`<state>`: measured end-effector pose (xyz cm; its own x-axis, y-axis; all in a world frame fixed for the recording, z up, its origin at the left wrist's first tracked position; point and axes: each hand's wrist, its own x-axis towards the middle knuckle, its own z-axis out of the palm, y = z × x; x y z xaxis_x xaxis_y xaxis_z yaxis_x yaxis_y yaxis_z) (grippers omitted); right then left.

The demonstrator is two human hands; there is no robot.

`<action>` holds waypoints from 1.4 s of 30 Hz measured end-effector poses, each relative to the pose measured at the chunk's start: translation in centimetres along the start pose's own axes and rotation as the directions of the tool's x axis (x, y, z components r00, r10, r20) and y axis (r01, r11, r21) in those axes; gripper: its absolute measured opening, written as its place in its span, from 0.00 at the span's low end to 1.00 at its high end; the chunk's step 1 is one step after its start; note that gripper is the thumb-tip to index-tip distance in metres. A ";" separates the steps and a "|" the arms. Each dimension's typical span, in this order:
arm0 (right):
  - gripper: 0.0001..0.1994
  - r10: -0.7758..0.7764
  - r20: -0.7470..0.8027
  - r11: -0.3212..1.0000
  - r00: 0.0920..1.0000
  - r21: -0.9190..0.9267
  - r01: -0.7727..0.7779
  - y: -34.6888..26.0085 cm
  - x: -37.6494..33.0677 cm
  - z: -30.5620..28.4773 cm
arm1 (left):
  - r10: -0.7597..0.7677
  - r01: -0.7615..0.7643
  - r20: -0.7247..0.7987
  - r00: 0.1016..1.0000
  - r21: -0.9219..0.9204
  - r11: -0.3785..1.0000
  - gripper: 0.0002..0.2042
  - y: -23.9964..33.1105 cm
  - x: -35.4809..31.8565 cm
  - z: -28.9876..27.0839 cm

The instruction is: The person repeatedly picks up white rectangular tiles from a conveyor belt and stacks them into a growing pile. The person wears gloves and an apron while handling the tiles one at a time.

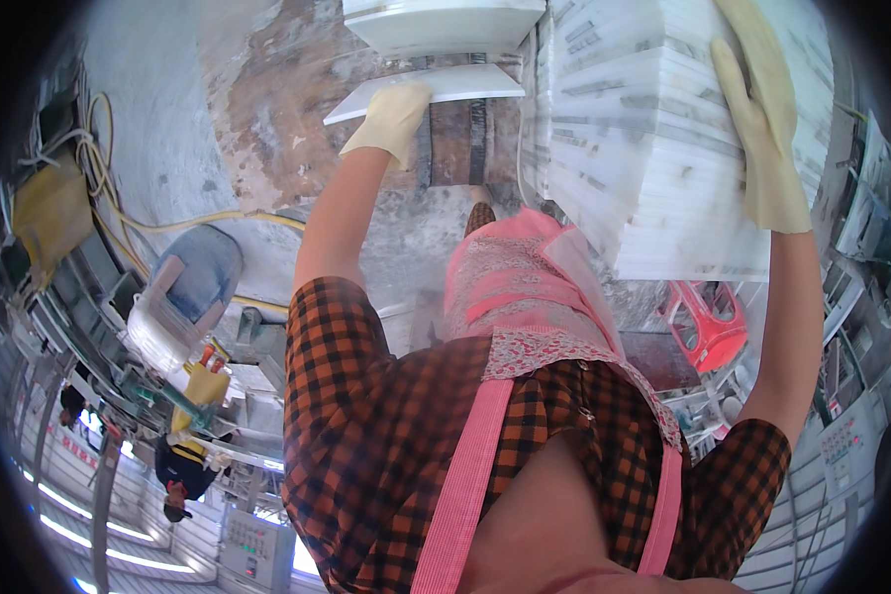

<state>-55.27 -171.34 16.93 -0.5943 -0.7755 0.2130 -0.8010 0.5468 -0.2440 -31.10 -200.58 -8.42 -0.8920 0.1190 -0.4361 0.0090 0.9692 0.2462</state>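
My left hand (391,119), in a pale rubber glove, is closed over the near edge of a thin white slab (475,83) that looks like a tile. Brown, worn board lies beneath the slab. My right hand (762,119), gloved too, rests with straight fingers along the right side of a tall stack of white tiles (643,129); its thumb stands apart. Streaks of grey mark the stack's layers. Just beyond the held slab sits another white block of tiles (445,30).
A red plastic stool (708,327) stands below the stack at right. A yellow hose (114,193) runs across the floor at left, near a blue and white chair-like object (193,282). Another person (183,470) is farther off among machinery, close to a control box (255,544).
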 end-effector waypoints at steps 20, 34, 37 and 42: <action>0.23 0.111 0.155 0.993 0.982 0.022 -0.116 -2.1 -0.9 -3.5 | -0.023 0.021 -0.023 0.999 -0.095 0.995 0.07 1.4 5.8 0.7; 0.24 0.159 0.193 0.987 0.968 -0.004 -0.162 -2.5 -1.1 -4.4 | 0.112 -0.100 -0.689 0.716 0.057 0.993 0.14 1.0 7.4 -5.5; 0.25 0.150 0.203 0.989 0.968 -0.022 -0.149 -2.6 -1.1 -4.5 | -0.478 0.093 -0.655 0.585 -0.531 0.842 0.20 -0.4 4.8 -5.6; 0.26 0.136 0.235 0.990 0.963 -0.003 -0.139 -1.8 -1.4 -4.7 | -0.850 0.020 0.138 0.509 -0.989 -0.149 0.26 -5.1 -1.7 0.1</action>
<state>-53.38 -169.77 21.55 -0.6636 -0.7464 -0.0503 -0.7109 0.6501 -0.2682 -29.55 -205.66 -9.01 -0.3993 -0.7330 -0.5508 -0.4661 -0.3551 0.8104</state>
